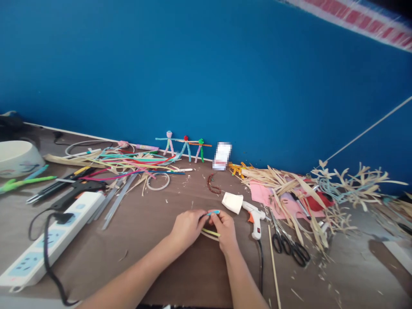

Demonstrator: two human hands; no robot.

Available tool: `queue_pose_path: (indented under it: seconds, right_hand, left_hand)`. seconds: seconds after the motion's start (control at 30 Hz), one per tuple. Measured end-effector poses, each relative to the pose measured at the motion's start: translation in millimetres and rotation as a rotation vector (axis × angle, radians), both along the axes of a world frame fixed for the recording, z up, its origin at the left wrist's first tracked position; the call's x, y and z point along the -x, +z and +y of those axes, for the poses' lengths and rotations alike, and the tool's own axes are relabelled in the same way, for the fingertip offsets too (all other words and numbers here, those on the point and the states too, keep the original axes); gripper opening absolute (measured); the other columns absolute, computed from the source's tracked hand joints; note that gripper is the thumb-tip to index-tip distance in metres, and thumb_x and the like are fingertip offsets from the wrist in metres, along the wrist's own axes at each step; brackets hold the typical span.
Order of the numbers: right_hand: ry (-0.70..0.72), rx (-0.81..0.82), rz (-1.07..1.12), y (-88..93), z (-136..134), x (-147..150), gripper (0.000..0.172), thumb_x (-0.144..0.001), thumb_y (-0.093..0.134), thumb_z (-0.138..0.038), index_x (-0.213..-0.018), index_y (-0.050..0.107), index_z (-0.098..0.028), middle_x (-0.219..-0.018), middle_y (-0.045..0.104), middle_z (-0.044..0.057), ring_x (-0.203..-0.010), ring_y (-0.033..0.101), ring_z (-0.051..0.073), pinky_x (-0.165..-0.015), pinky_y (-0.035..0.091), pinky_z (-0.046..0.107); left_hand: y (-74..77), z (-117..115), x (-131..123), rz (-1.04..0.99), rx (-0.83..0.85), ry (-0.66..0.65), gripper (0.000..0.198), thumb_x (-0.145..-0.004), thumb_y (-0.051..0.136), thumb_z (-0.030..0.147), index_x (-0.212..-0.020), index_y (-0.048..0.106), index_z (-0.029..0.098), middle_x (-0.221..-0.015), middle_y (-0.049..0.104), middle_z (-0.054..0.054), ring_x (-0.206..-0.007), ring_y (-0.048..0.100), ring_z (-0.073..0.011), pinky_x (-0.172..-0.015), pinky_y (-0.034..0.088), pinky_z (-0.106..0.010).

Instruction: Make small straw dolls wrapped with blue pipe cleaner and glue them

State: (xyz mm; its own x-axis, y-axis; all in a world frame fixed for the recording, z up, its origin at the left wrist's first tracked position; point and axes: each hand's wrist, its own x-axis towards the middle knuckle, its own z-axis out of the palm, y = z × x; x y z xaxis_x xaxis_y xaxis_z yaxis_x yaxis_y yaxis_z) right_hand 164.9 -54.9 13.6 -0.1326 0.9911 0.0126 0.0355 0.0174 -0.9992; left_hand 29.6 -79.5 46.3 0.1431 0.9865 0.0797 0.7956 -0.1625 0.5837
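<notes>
Near the middle of the table, my left hand (pixel 187 227) and my right hand (pixel 225 228) meet, fingers pinched together. Between their fingertips is a small bright blue piece (pixel 213 212), probably pipe cleaner. A yellow-green strip (pixel 210 232) and a paler strip pass below the fingers and reach my right hand; their far ends are hidden. Just beyond my right hand lies a white cup (pixel 232 202) on its side. To its right rests a white glue gun (pixel 255 218) with an orange trigger.
Black-handled scissors (pixel 291 248) and a thin stick (pixel 274 266) lie at right. Dried strips (pixel 283 182) cover pink paper behind them. Three pipe-cleaner figures (pixel 186 148) stand against the blue wall (pixel 193 64). At left are a power strip (pixel 53 240), a black glue gun (pixel 77 191) and coloured pipe cleaners (pixel 128 159).
</notes>
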Motion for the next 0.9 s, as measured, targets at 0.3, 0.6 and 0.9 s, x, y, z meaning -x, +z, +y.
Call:
queue_pose_path:
  seconds: [0.3, 0.6, 0.9]
  right_hand:
    - [0.09, -0.009, 0.037, -8.0, 0.1, 5.1, 0.024, -0.074, 0.052, -0.029, -0.093, 0.054, -0.015, -0.062, 0.056, 0.0, -0.059, 0.051, 0.012, -0.061, 0.041, 0.025]
    - [0.047, -0.324, -0.618, 3.0, -12.5, 8.0, 0.013, -0.077, 0.044, -0.022, -0.08, 0.057, -0.018, -0.065, 0.055, 0.002, -0.06, 0.048, 0.014, -0.056, 0.035, 0.023]
    - [0.165, -0.446, -1.033, 36.8, -18.1, 6.4, 0.015, -0.078, 0.043, -0.016, -0.081, 0.057, -0.02, -0.069, 0.059, 0.004, -0.067, 0.052, 0.018, -0.059, 0.032, 0.026]
  left_hand:
    - [1.8, 5.5, 8.0, -0.153, -0.011, 0.094, 0.023, -0.079, 0.041, 0.03, -0.076, 0.063, 0.023, -0.072, 0.066, 0.0, -0.065, 0.058, -0.0143, -0.057, 0.035, -0.021]
    - [-7.2, 10.5, 11.9, 0.091, -0.17, 0.075, 0.021, -0.08, 0.041, 0.025, -0.081, 0.062, 0.021, -0.077, 0.065, -0.003, -0.071, 0.058, -0.0163, -0.059, 0.036, -0.023]
    - [-7.9, 12.2, 23.6, 0.375, -0.33, -0.198, 0.018, -0.078, 0.042, 0.016, -0.066, 0.056, 0.015, -0.064, 0.056, -0.005, -0.064, 0.049, -0.0161, -0.054, 0.034, -0.025]
